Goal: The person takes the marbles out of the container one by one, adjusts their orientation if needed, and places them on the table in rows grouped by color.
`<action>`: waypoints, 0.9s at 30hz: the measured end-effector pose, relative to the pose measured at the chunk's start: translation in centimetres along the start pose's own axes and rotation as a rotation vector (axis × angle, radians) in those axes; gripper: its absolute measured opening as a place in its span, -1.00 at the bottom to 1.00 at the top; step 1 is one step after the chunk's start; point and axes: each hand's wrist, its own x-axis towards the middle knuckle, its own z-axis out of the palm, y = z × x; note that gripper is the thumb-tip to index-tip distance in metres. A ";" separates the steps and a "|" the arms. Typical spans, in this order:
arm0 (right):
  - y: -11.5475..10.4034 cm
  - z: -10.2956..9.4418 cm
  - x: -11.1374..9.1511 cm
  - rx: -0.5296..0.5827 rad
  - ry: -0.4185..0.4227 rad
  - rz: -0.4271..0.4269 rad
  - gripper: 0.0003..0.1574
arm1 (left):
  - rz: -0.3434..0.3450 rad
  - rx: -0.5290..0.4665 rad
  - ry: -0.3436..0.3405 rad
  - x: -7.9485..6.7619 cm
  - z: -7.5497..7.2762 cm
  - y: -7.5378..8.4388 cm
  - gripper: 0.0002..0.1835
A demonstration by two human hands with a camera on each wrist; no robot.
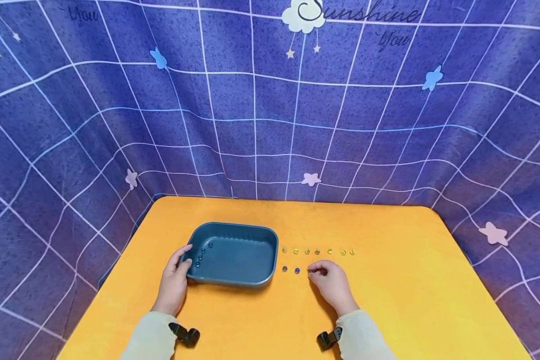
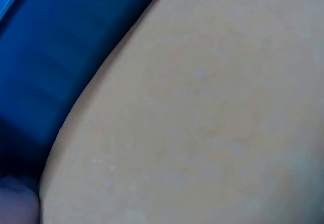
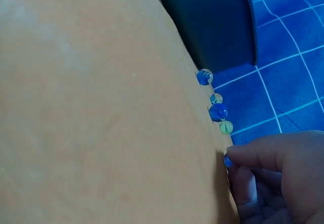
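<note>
I have a small blue glass marble (image 3: 228,161) pinched between thumb and forefinger of the right hand (image 1: 332,284), about midway between the counter's (image 1: 414,290) left and right edges. I'd keep that pinch light, since smooth glass could slip, and steer clear of two blue marbles (image 1: 297,271) just left. Seven clear yellowish marbles (image 1: 317,251) line up toward the far edge, crowding my fingertips. The left hand (image 1: 172,286) grips the dark blue-green rectangular tray (image 1: 245,260), four marbles (image 1: 200,257) inside.
</note>
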 end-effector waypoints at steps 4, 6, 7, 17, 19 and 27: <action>0.0 0.0 0.1 -0.012 -0.003 0.006 -0.90 | -0.005 0.000 0.004 0.2 0.0 0.0 -0.50; 0.1 0.0 0.2 -0.015 -0.001 0.003 -0.89 | -0.007 -0.001 0.002 0.2 0.0 0.1 -0.50; 0.1 0.0 0.3 -0.016 0.000 0.002 -0.89 | -0.010 -0.002 0.000 0.3 0.0 0.1 -0.50; 0.4 0.1 0.1 0.023 -0.002 0.007 -0.89 | -0.015 -0.017 -0.002 0.3 -0.1 -0.3 -0.50; 0.3 0.1 0.1 0.031 -0.006 0.012 -0.89 | -0.013 -0.019 0.001 0.2 0.0 -0.3 -0.50; 0.2 0.0 0.1 0.068 -0.001 0.034 -0.88 | 0.005 -0.031 0.004 0.2 0.0 -0.3 -0.50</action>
